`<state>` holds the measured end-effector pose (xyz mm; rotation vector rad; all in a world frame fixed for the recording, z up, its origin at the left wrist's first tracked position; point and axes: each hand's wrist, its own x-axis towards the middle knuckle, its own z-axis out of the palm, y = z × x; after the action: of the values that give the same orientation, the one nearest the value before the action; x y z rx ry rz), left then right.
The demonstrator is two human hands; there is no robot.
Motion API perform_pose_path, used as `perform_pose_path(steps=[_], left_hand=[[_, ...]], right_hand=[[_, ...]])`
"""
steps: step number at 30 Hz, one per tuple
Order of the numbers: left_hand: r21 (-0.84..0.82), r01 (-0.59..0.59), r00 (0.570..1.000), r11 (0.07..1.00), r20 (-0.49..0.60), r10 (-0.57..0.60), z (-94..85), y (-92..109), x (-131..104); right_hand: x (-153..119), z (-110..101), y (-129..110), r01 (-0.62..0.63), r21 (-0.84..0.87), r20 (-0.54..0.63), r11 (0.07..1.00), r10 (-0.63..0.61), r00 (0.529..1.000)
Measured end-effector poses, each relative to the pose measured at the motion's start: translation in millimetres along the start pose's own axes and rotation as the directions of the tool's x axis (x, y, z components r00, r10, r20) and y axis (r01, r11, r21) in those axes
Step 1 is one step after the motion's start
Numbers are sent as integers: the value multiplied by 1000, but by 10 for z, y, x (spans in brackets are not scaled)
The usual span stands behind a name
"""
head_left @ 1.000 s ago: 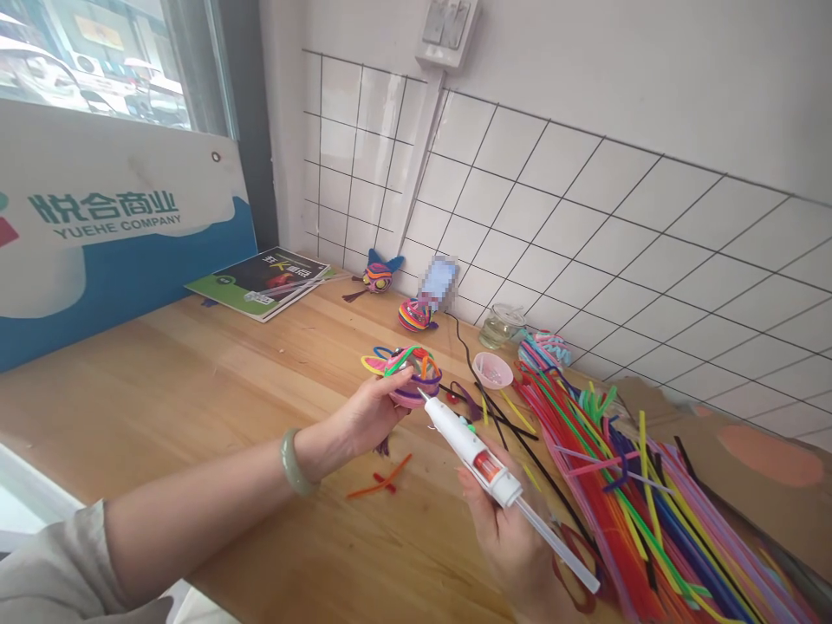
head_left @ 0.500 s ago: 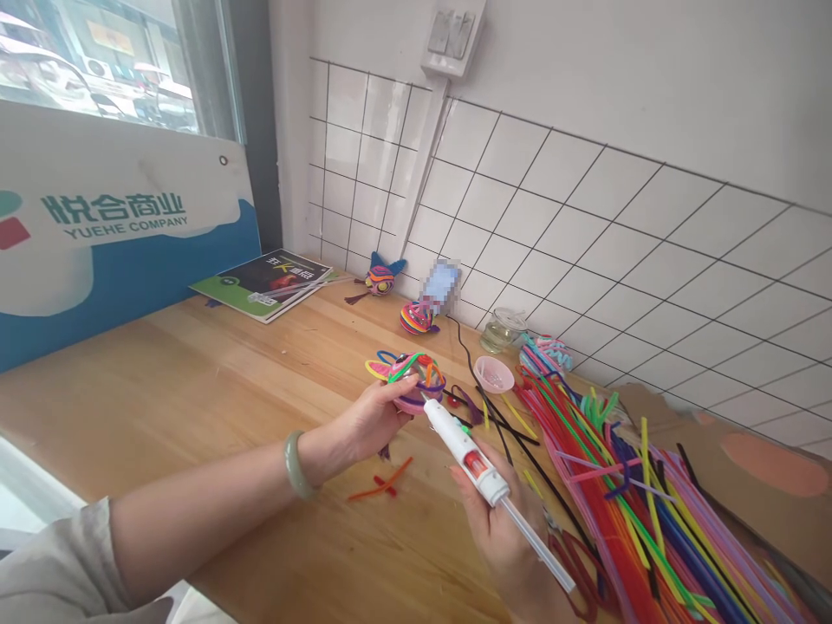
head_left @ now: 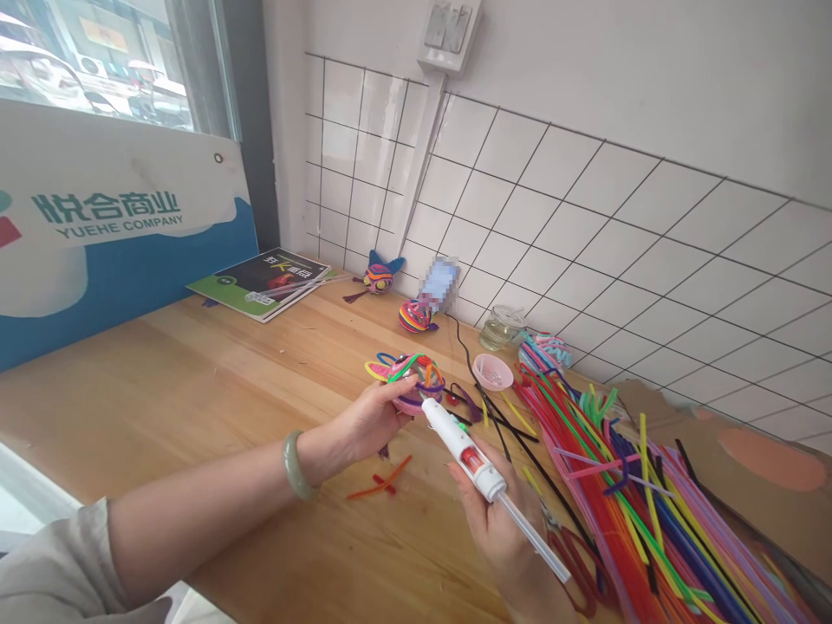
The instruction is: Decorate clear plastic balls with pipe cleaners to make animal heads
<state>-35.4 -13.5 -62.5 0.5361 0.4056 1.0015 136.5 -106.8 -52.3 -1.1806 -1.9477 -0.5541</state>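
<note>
Multicolored craft (head_left: 414,401) in left grip (head_left: 395,400)

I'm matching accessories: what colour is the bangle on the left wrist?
The bangle is pale green, seen best in the head view.

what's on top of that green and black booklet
Slim, pale sticks lie across the booklet, jutting past its edge. The print beneath them can't be made out.

bright, soft daylight, with the window (head_left: 97,65) at upper left washed out to pale haze. faint glare sits on the wall tiles (head_left: 383,108); shadows on the table (head_left: 279,416) are soft. pixelation hides the phone screen (head_left: 440,282), and the edges look stretched.
</note>
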Motion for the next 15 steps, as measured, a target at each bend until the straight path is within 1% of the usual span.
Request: perform_pose_path(steps=[4, 15], left_hand=[[8, 13, 1000, 1000, -6, -13, 6, 9, -4], [-10, 17, 999, 1000, -28, -17, 12, 5, -4]], right_hand=[[-27, 8, 30, 6, 1, 18, 1000, -6, 1000], [-68, 32, 68, 29, -16, 18, 999, -28, 999]])
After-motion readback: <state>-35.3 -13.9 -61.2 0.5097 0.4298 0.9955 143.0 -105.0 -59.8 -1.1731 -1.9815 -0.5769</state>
